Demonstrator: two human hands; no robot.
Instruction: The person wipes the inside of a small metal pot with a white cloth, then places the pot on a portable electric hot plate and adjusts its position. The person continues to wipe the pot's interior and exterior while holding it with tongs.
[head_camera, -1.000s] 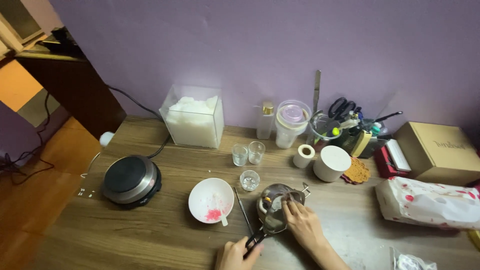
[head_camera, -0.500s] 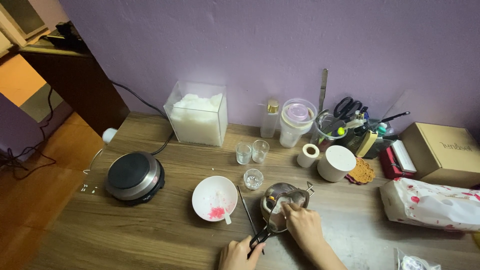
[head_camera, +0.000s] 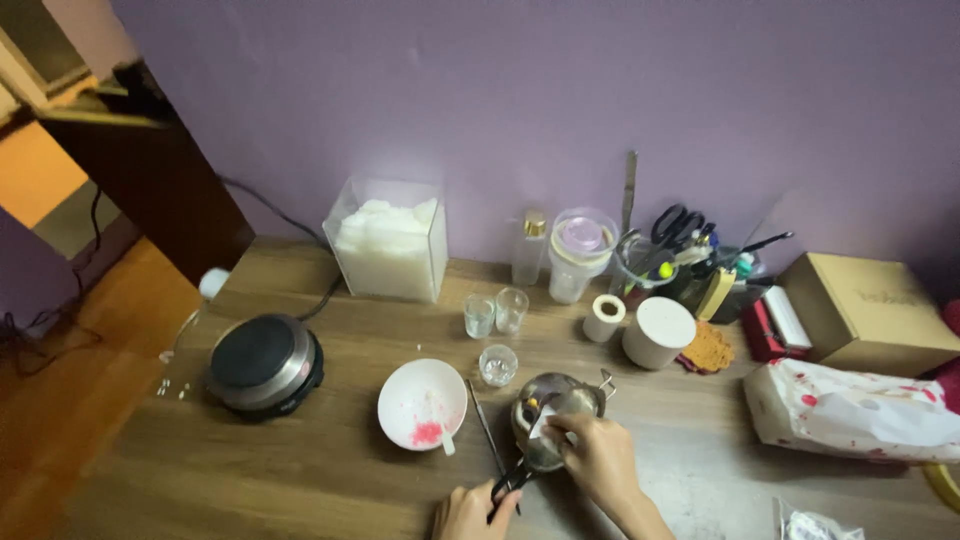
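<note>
Head view cuts off both forearms at the bottom edge, and only part of the left hand (head_camera: 468, 513) shows. Its grip is closed around the dark handle (head_camera: 512, 479) of a small metal pot (head_camera: 553, 412), which stands on the wooden counter (head_camera: 300, 480) near the front edge. The right hand (head_camera: 597, 458) reaches over the pot's rim, fingers pinched on a small white piece (head_camera: 541, 425) held inside the pot; what that piece is made of is hard to tell. The pot's inside is mostly hidden by the fingers.

Just left of the pot lies a thin metal rod (head_camera: 487, 430), and beside that a white round bowl (head_camera: 422, 404) with pink crumbs in it. A small clear glass (head_camera: 497, 364) stands just behind the pot. Farther left sits a round electric hotplate (head_camera: 265, 363) with a dark top. Against the purple wall stands a clear box (head_camera: 390, 238) of white flakes. A crumpled white bag (head_camera: 855, 410) with red marks lies at the right, partly cut off.
</note>
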